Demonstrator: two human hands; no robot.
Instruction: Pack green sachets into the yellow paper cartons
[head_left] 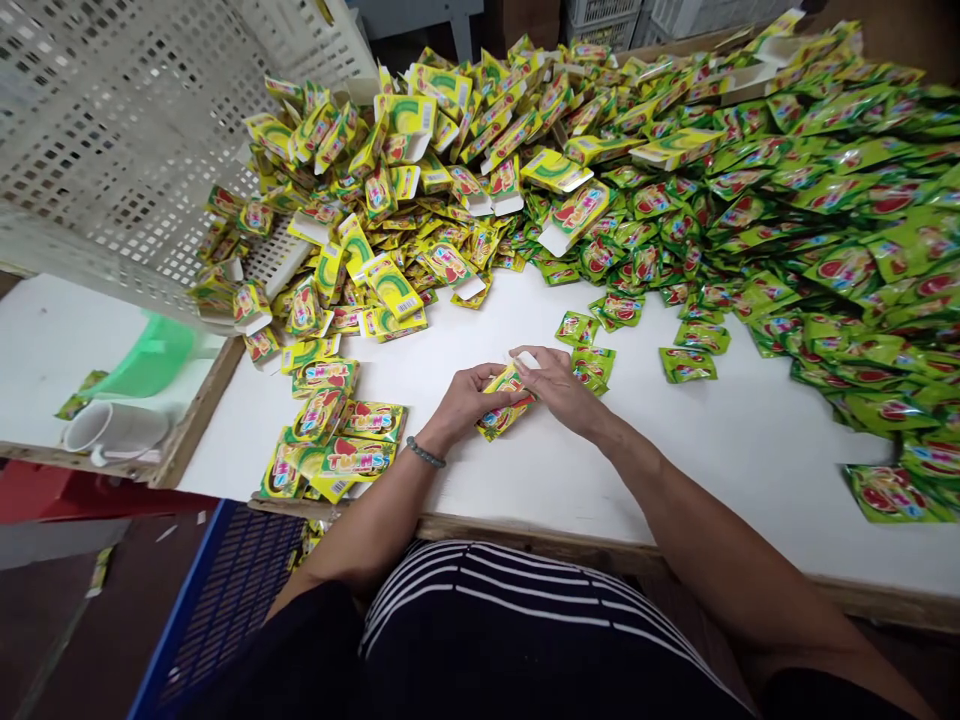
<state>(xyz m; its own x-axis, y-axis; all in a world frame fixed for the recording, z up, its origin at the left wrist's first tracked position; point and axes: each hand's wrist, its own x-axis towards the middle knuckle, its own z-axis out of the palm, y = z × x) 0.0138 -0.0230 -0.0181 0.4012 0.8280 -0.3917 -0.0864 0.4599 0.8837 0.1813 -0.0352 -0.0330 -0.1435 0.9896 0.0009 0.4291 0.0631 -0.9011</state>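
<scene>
Over the middle of the white table (525,470), both hands hold one small yellow printed box (495,418). My left hand (469,400) is closed around its left side, with a beaded bracelet on the wrist. At the box's upper end, my right hand (555,388) pinches near a white flap. Whether anything is inside the box cannot be seen. Just beyond my right hand lie a few green sachets (598,362). A small stack of closed yellow boxes (356,455) sits left of my left hand.
A heap of yellow boxes (405,115), many with flaps open, covers the table's back. Green sachets (840,270) pile up at the right. A white perforated crate (127,130) leans at the left, near a white mug (112,428). Below the edge is a blue basket (217,590).
</scene>
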